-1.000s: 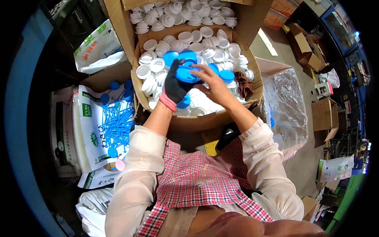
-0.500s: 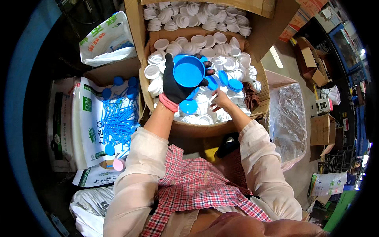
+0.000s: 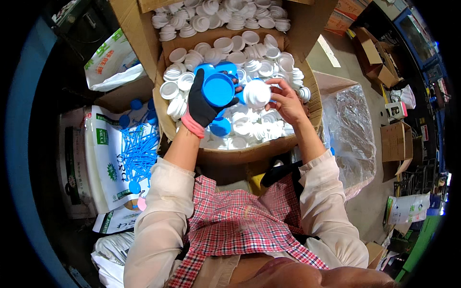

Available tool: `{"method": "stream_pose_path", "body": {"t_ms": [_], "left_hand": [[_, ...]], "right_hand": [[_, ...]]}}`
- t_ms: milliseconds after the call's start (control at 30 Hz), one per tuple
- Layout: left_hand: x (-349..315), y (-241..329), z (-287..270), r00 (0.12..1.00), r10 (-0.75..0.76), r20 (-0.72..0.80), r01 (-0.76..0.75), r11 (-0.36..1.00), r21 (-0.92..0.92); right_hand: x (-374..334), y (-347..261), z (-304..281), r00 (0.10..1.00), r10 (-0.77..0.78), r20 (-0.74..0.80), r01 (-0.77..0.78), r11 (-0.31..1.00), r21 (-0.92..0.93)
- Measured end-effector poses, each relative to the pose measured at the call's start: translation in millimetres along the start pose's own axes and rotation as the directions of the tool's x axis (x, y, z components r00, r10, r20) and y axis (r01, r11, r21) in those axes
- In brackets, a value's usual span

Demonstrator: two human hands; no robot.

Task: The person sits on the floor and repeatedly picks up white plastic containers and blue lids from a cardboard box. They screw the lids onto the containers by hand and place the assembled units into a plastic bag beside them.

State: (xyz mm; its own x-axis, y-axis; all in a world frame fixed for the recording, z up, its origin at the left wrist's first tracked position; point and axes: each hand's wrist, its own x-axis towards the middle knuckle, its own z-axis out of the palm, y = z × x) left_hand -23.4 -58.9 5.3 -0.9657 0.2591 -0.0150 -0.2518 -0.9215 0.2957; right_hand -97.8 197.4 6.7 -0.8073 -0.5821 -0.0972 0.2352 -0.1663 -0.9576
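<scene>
My left hand [image 3: 200,106], in a black glove with a pink band at the wrist, is closed round a round, shallow blue cap [image 3: 218,90], its hollow side facing up. Close beside it, my bare right hand [image 3: 290,104] pinches a white ridged plastic lid [image 3: 257,94] by its right edge. Both hands are above a cardboard box [image 3: 259,152] heaped with white lids [image 3: 175,90]. A few other blue caps [image 3: 220,126] lie on the heap around my left hand, partly hidden by it.
On my left, blue long-stemmed plastic pieces [image 3: 139,149] lie on a printed white sack [image 3: 103,168]. More white lids [image 3: 201,23] fill a box section at the back. A box lined with clear plastic [image 3: 348,129] stands on the right, with cardboard boxes [image 3: 396,144] beyond.
My right hand has come up from the heap with a white lid and brought it next to the blue cap. My left hand still holds that cap. The whole view has shifted slightly.
</scene>
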Motion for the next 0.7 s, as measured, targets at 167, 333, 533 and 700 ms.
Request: {"method": "stream_pose_path", "body": {"t_ms": [167,333,533,700], "left_hand": [[2.6,-26.0,9.8,0.999,0.035,0.004,-0.035,0.992,0.122],[-0.3,-34.8,19.2,0.996,-0.092,0.002,0.092,0.995,0.043],[-0.5,-22.2,18.4,0.980,-0.078,0.180,0.100,0.988,-0.118],[-3.7,-19.3,20.1,0.991,-0.040,0.127,0.056,0.991,-0.123]], "right_hand": [[-21.4,-14.6,26.7,0.999,0.021,0.049,-0.033,0.964,0.263],[-27.0,-5.1,25.7,0.990,0.055,0.129,-0.077,0.983,0.168],[-33.4,-20.8,17.3,0.989,-0.030,0.143,-0.015,0.952,0.306],[-42.9,-28.5,18.8,0.976,-0.096,0.195,0.020,0.933,0.359]]}}
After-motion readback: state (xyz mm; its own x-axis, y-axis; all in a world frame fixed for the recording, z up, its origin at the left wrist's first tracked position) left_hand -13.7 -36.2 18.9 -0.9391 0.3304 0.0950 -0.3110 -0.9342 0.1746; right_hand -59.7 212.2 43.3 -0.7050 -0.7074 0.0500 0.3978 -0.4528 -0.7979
